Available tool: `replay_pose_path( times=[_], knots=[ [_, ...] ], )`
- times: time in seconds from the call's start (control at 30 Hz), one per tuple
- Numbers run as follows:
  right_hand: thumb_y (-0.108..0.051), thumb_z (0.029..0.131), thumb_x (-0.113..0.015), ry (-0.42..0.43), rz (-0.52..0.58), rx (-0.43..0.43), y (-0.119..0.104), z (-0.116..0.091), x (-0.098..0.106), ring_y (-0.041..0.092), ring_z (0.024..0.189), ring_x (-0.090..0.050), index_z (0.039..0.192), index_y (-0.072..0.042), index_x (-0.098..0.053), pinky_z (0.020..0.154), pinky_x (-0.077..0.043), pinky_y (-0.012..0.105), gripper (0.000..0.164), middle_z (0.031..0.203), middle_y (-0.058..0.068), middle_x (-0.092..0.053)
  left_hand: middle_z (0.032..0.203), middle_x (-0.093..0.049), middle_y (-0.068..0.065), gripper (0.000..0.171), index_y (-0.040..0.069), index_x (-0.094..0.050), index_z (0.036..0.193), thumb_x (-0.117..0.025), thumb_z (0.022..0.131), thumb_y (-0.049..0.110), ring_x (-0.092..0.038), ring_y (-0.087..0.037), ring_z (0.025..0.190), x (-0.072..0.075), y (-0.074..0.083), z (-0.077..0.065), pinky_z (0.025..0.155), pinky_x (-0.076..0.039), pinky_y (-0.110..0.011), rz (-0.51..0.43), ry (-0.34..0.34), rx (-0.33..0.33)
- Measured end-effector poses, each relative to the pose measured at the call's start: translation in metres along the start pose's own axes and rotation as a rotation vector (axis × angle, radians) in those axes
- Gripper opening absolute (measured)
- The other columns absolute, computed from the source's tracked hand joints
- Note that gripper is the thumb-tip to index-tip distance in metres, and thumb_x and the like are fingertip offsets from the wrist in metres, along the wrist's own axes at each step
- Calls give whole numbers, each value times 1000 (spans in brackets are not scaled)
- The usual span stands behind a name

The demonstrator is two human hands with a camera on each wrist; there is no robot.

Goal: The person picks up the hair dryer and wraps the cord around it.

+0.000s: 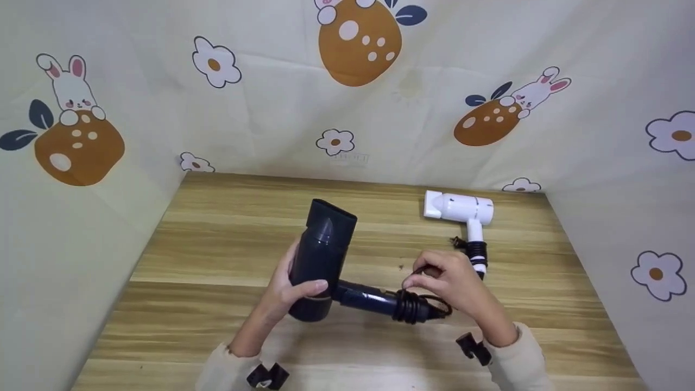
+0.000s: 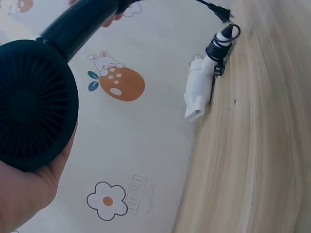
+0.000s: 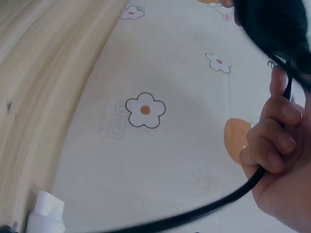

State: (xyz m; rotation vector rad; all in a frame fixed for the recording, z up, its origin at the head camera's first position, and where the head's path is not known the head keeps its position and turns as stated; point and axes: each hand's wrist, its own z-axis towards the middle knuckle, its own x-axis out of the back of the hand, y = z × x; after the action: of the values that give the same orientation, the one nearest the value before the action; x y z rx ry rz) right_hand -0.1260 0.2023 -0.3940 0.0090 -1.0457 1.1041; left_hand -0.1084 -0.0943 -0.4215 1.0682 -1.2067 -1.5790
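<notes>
My left hand (image 1: 290, 288) grips the barrel of a black hair dryer (image 1: 321, 255), its thumb across the body near the rear. The dryer is held above the table with its flat nozzle pointing up and away; in the left wrist view its round rear grille (image 2: 26, 104) faces the camera. The handle extends to the right, with black cord (image 1: 408, 307) wound around its end. My right hand (image 1: 448, 277) pinches a length of this cord between thumb and fingers. In the right wrist view, loose cord (image 3: 209, 209) runs out below the curled fingers. A plug (image 2: 221, 12) shows in the left wrist view.
A white hair dryer (image 1: 461, 208) lies at the back right of the wooden table (image 1: 228, 228), black cord wrapped around its handle. Patterned cloth walls (image 1: 271, 108) enclose the table at the back and both sides.
</notes>
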Motion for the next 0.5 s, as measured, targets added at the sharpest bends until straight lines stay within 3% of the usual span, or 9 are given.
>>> replay_pose_path(
  times=[0.1,0.2,0.4,0.5],
  knots=[
    [-16,71,-75,-82,163,-62,1,0,-2,-5,59,-47,75,-11,-63,51,-42,13,14,67,-1,-63,119,-55,-7,86,0,-26,143,-69,70,14,-55,-19,102,1,0,-1,92,-44,-31,-42,-25,-6],
    [-11,77,-71,-147,243,-113,0,-1,-5,-4,67,-54,78,-10,-64,57,-49,18,7,74,3,-66,118,-55,-5,85,2,-27,143,-69,70,14,-55,-20,102,2,-1,-2,91,-45,-31,-82,-39,-20],
    [7,83,-60,-127,368,42,9,1,-15,2,66,-53,84,-3,-65,56,-48,19,11,72,9,-62,114,-58,-3,67,16,-43,132,-65,69,10,-55,-18,99,2,-2,-5,89,-45,-30,-194,-6,-37],
    [8,87,-53,-116,419,11,8,1,-18,1,65,-51,86,-3,-64,55,-46,18,15,71,9,-60,109,-60,-1,55,20,-50,122,-61,69,9,-56,-16,96,0,-2,-5,88,-46,-29,-257,23,-53]
  ],
)
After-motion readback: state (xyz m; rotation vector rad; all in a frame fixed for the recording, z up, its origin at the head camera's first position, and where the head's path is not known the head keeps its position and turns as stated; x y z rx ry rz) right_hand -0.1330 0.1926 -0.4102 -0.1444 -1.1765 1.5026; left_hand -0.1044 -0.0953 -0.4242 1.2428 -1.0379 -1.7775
